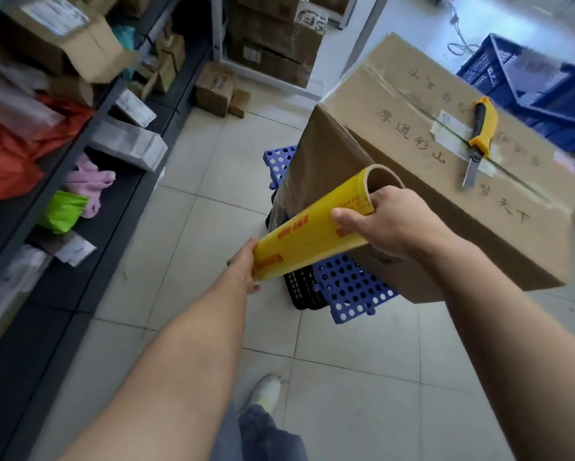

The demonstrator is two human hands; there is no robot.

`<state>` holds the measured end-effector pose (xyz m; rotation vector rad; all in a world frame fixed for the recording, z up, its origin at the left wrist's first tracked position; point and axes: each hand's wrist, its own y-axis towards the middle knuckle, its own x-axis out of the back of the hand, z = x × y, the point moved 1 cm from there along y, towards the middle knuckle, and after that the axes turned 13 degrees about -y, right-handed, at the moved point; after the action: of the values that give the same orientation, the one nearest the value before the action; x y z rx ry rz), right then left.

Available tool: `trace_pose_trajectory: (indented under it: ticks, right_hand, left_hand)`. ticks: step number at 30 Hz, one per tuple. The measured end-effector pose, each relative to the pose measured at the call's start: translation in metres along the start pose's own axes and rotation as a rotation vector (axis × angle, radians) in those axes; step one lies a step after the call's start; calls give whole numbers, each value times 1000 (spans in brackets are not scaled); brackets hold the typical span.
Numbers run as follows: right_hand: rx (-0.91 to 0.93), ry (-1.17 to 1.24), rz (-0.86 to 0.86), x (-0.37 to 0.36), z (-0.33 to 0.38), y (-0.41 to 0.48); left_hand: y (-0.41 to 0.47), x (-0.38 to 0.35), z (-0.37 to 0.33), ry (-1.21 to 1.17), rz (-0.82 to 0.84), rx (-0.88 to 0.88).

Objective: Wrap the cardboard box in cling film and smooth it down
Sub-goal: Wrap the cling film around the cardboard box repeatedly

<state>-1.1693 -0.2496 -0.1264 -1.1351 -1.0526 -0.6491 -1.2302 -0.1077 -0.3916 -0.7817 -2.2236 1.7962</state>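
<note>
Gripping yellow cling film roll (pixel 316 227) at both ends, right hand (pixel 384 221) fingers inside core, left hand (pixel 246 264) seemingly cupping, film stretched onto cardboard box (pixel 412 128), knife (pixel 480 134) atop.

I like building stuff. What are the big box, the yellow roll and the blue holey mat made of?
Big box: matte brown cardboard, with taped seams. Yellow roll: glossy clear film, likely plastic, on a brown tube that looks like cardboard. Blue holey mat: probably molded plastic, smooth with even round holes.

The large brown cardboard box (pixel 439 168) sits on blue perforated plastic mats (pixel 349 287), a yellow-handled utility knife (pixel 479 134) on top. A yellow cling-film roll (pixel 316 231) lies before its left face; dark metal shelving (pixel 89 181) stands left.
</note>
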Motion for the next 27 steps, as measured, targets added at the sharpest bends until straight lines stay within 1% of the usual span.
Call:
trace_pose_trajectory:
  ticks: [2,6,10,14,16,20,23,25,27]
  right_hand:
    - [9,-19,-45,-4,-4,-5]
    - [-20,-10,4,-13,-17,-19]
    - [-11,20,-40,-13,-19,-29]
    - [-30,27,-149,-18,-14,-33]
    - [-19,-4,-163,-22,-18,-36]
    - [-27,86,-110,-27,-41,-43]
    - [-7,155,-128,-26,-53,-45]
    - [-11,132,-148,-23,-60,-44]
    - [27,50,-159,-20,-69,-41]
  left_hand:
    - [-12,5,8,-27,18,11]
    - [-20,11,21,-106,35,9]
    - [-28,14,30,-129,58,26]
    - [-29,20,36,-132,-10,-9]
    - [-31,24,38,-128,-27,-29]
    - [-35,20,49,-180,-31,-58]
    - [-45,10,62,-223,-28,-92]
    - [-47,3,74,-266,-10,-93]
    - [-46,-6,88,-308,-13,-109]
